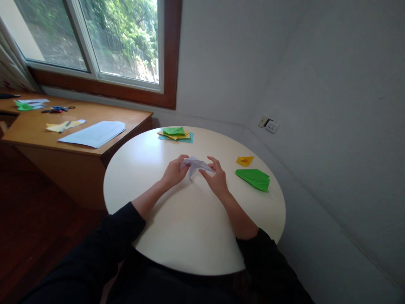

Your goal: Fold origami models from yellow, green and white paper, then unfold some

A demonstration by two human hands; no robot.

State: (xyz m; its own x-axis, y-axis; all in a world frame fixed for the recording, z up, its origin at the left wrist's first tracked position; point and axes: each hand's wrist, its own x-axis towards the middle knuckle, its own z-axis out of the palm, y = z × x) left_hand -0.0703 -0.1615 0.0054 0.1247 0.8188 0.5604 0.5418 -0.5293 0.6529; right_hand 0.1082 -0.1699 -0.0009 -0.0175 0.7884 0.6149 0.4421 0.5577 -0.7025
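Note:
A folded piece of white paper [196, 163] is held up just above the round white table, with a pointed flap hanging down at its middle. My left hand [175, 171] pinches its left end between thumb and fingers. At the right end, my right hand [216, 175] has thumb and fingers closed on the paper, its index finger raised and bent. To the right of my right hand lie a folded green paper [254, 179] and a small folded orange paper [244, 161].
A stack of green, yellow and blue papers [175, 134] lies at the far side of the round table [190, 236]. On the wooden desk [85, 113] to the left are white sheets [95, 133], a yellow paper [60, 126] with a pen, and scissors [60, 109]. A wall socket [271, 126] is at right.

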